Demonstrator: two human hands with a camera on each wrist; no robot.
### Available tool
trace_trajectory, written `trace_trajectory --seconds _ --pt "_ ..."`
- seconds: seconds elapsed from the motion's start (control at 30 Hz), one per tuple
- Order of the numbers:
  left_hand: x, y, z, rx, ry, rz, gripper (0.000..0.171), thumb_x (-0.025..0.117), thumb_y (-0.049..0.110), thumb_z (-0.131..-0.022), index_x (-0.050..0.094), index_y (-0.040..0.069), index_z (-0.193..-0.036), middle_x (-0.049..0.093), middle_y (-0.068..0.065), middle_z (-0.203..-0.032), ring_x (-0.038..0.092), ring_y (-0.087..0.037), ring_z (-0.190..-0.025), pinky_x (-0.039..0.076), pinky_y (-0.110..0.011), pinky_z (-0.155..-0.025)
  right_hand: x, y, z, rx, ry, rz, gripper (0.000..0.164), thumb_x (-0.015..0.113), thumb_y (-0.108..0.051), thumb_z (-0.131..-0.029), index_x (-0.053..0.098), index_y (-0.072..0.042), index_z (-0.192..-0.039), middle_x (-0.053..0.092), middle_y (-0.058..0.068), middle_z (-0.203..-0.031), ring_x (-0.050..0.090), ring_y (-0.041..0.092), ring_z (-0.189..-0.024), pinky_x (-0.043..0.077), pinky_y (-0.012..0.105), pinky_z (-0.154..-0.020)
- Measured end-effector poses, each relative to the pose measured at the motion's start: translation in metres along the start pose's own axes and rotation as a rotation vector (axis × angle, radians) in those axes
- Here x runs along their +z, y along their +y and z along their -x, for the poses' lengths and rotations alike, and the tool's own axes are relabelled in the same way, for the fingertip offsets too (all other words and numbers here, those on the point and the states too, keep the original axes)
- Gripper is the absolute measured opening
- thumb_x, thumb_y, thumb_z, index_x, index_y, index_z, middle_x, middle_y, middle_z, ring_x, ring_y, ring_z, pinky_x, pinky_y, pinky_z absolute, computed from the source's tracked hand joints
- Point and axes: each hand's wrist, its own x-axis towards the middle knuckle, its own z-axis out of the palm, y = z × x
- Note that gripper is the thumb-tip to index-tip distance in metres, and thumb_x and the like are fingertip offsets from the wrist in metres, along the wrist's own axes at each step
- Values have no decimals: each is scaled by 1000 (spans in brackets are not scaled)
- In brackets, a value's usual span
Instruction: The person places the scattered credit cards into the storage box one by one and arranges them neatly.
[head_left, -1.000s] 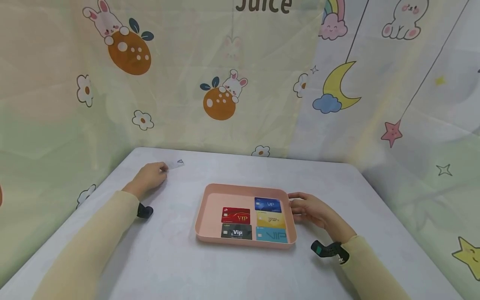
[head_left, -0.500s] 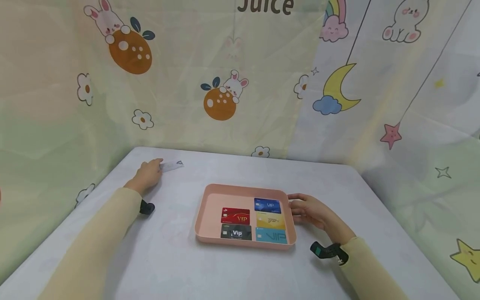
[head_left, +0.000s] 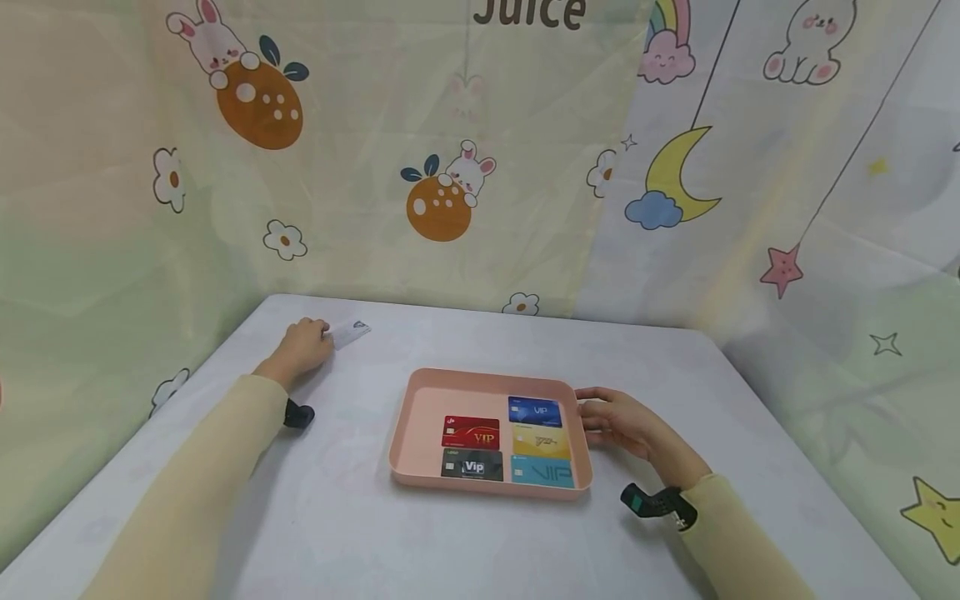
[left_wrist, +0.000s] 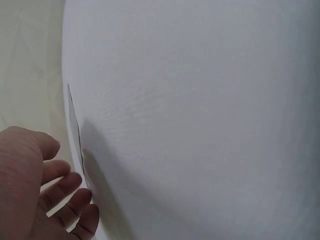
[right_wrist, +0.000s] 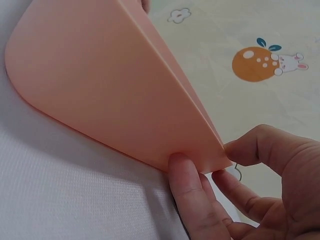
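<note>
My left hand (head_left: 300, 348) is at the back left of the table, fingers loosely curled. Its fingertips are right at the near end of a small, flat, see-through card-like piece (head_left: 352, 334) with a dark mark. The left wrist view shows this thin piece (left_wrist: 75, 130) nearly edge-on, the thumb apart from it. My right hand (head_left: 618, 421) grips the right side of a pink tray (head_left: 423, 429), thumb at the rim and fingers against the outer wall. In the tray lie a red card (head_left: 470, 432), a dark grey card (head_left: 472, 465), a blue card (head_left: 535, 411), a yellow card (head_left: 541, 442) and a light-blue card (head_left: 542, 472).
The white table (head_left: 360, 542) has rounded back corners. A printed cloth (head_left: 345, 192) with rabbits, oranges and a moon hangs behind it and along both sides. Black straps with devices (head_left: 660, 502) sit on both wrists.
The left hand shifted a little away from the see-through piece with its index finger extended, then came back right with fingers curled. The piece has turned slightly. Right hand and tray stay put.
</note>
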Motion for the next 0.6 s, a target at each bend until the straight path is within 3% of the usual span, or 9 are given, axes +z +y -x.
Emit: trace_trajectory --seconds 0.17,0.3,0.47,0.6 --pt "0 4 2 -23 10 -84 61 56 31 -104 51 -23 -131 48 -42 -123 47 -53 -115 46 -62 -99 1 1 0 0 2 7 64 63 -19 -101 34 0 -155 62 23 -136 70 23 -105 62 35 -88" --pt "2 4 -1 -37 20 -66 57 62 29 -102 57 -22 -126 51 -40 -118 48 -52 -110 47 -58 -93 0 0 0 6 8 9 65 64 -19 -100 35 0 -155 62 22 -135 70 24 -105 62 34 -88" --pt "1 1 -5 -104 22 109 55 69 25 -97 52 -16 -129 50 -37 -125 45 -52 -117 43 -59 -100 0 -1 0 5 6 16 64 63 -19 -100 36 -1 -155 61 23 -137 69 25 -106 62 34 -89" --pt "-2 2 -3 -111 35 254 48 68 12 -94 44 -7 -131 53 -33 -125 49 -47 -114 42 -58 -102 -1 0 -1 11 13 18 64 64 -19 -99 37 -2 -154 61 22 -137 69 25 -106 62 35 -89"
